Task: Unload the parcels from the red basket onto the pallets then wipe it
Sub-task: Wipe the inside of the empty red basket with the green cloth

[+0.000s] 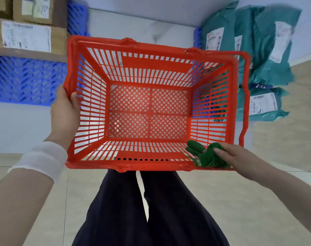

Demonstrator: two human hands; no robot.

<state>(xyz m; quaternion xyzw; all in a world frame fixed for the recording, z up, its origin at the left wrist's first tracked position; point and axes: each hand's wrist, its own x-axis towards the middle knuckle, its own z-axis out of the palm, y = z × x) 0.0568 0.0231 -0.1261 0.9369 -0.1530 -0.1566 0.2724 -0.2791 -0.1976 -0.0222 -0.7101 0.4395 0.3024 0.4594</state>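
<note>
At far left, brown cardboard boxes (27, 36) with white labels sat on a blue plastic lattice pallet (27, 80) over a pale floor (18, 125). The left hand (66, 110) held the red slatted plastic basket (98, 164) in the air, thumb hooked over its left rim and fingers clamped outside. The basket hung above beige floor tiles (80, 192), its lattice bottom in full view. At its near right corner, the right hand (234, 157) pinched a crumpled green cloth (206, 157) against the rim. Farther right, teal plastic mailer parcels (257, 50) lay heaped beside wood-toned flooring (303, 103).
</note>
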